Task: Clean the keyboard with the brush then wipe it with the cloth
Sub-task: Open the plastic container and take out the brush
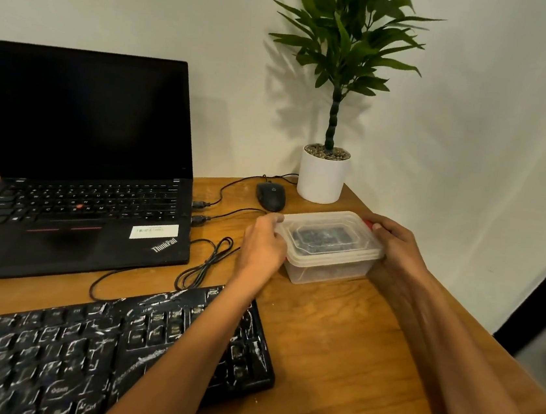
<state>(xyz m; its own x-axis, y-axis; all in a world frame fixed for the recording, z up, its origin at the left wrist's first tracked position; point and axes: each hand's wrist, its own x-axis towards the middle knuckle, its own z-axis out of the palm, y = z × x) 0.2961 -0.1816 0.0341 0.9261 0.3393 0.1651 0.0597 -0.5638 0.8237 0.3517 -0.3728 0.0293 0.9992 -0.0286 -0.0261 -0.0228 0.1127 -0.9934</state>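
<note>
Your left hand (262, 243) grips the near-left rim of the lidded plastic box (327, 268), your right hand (396, 246) its right end. The dusty keyboard (43, 357) lies nearer you, under your left forearm, not yet cleaned. If the lid snaps free suddenly, the box may jerk toward the mouse (271, 197) and spill its dark contents

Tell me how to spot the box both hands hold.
Find the wooden desk, then the white plant pot at its far corner. Just in front sits a lidded plastic box, held between the left hand and right hand. It alone is see-through.
</note>
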